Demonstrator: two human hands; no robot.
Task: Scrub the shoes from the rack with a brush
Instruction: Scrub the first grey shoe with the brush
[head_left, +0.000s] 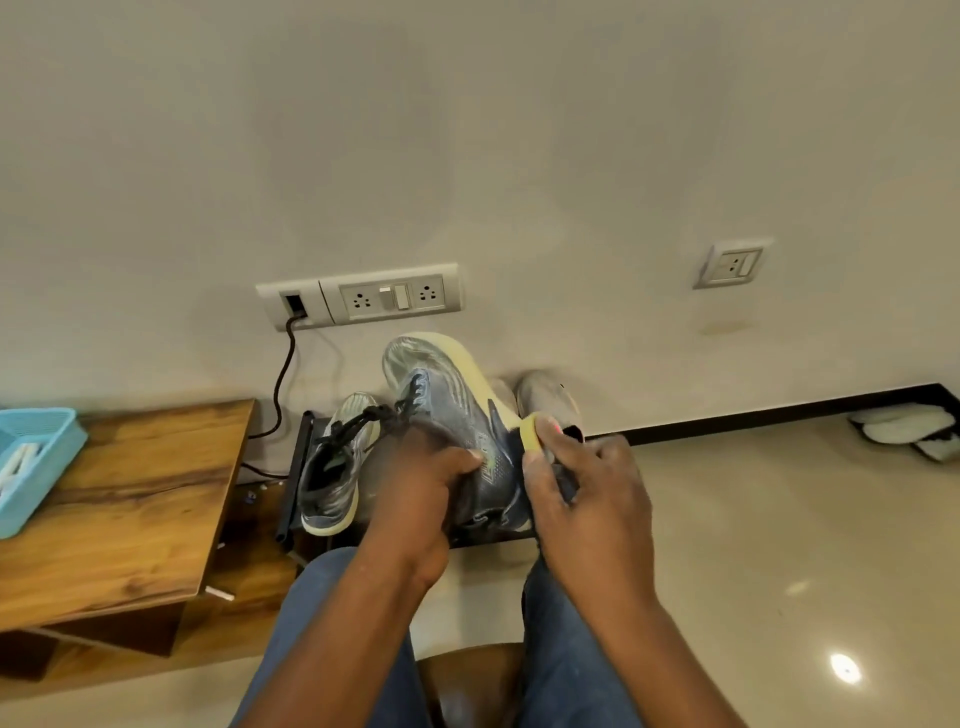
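Left hand (415, 483) grips the blue-grey shoe (452, 415) at its collar, toe pointing away and up. Right hand (576, 483) pinches a yellow brush (531, 434) against the shoe's pale sole edge. Its mate (332, 467) sits on the rack (293, 478), just left of the left hand.

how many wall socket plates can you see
2: a long socket plate on the wall above the held shoe, with a black cable plugged into its left end, and a small single plate further right. Others may lie outside the view.
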